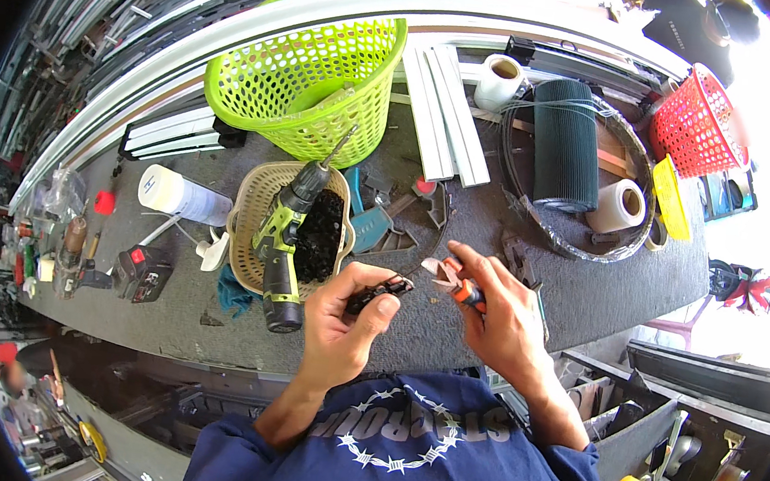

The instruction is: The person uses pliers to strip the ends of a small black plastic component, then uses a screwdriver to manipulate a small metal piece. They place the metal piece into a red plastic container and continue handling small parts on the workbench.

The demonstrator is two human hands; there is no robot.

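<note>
Near the front edge of the workbench, my left hand pinches a small black part with a thin strand sticking out of it. My right hand is closed on cutting pliers with orange and black handles. Their jaws point left, toward the black part and a little apart from it. A green and black cordless drill rests across a beige basket, its bit pointing away from me. Small black pieces fill part of that basket.
A green basket, a white bottle and a loose battery stand leftward. White profiles lie behind. A dark green ribbed roll sits in a black hoop; red and yellow baskets are at right.
</note>
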